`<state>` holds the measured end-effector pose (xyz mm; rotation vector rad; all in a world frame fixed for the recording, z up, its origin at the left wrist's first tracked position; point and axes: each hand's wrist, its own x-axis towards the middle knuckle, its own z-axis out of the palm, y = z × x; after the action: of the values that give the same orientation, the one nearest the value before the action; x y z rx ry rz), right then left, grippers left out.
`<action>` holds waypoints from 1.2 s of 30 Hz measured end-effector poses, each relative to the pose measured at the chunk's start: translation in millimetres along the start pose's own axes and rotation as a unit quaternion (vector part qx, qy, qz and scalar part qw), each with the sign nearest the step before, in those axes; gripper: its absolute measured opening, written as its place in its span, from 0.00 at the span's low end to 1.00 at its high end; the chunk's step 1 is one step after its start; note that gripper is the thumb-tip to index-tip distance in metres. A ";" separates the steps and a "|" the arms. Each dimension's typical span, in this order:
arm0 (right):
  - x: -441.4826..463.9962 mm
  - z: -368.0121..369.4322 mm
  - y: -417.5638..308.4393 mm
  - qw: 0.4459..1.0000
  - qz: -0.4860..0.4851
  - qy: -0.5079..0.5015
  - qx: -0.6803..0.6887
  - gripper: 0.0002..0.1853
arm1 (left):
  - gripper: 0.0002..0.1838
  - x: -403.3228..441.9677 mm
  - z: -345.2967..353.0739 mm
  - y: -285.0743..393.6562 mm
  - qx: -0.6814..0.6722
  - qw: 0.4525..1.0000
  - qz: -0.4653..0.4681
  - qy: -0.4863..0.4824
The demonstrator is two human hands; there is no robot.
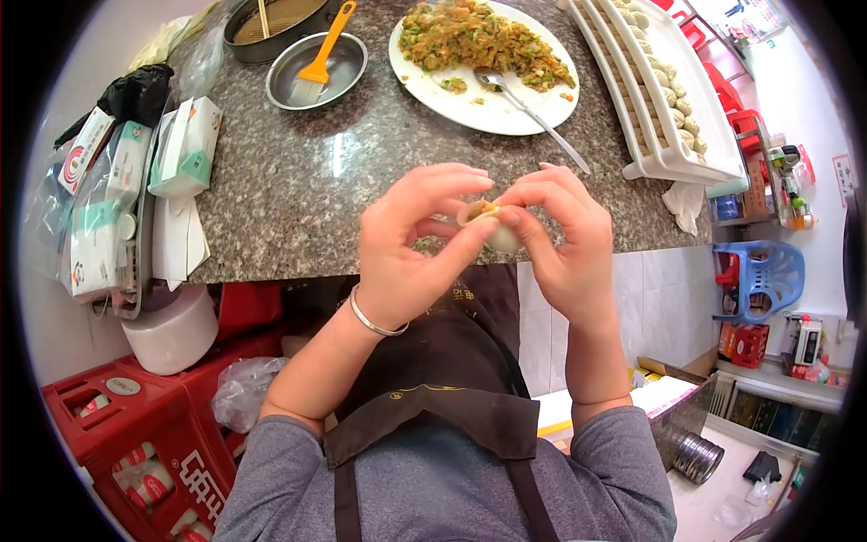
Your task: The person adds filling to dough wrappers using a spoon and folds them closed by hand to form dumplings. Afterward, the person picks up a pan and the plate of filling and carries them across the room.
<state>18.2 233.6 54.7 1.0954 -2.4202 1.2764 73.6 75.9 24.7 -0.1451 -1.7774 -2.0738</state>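
Note:
A small dumpling (502,238) with filling showing at its partly open top is held between my two hands, just above the counter's near edge. My left hand (417,237), with a bangle at the wrist, pinches the wrapper's left side with thumb and fingers. On the other side, my right hand (564,239) pinches the wrapper's edge between thumb and forefinger. Beyond the hands lies a white oval plate (433,98) heaped with chopped filling (479,41). A metal spoon (533,113) rests on it, its handle over the rim.
Stacked white trays (713,135) of dumplings stand at the right. A metal bowl (348,79) holds an orange-handled brush (325,50), beside a dark round pan (307,23). Tissue packs (188,149) line the counter's left side. Red crates (117,434) stand below left.

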 end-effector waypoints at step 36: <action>2.2 0.5 0.1 0.995 0.053 -0.009 0.081 0.04 | 0.07 1.3 -8.2 -7.8 -0.001 0.998 0.003 -0.064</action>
<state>16.6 232.2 55.4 1.0329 -2.4528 1.5260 71.1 68.5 16.4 -0.2903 -1.8463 -2.1034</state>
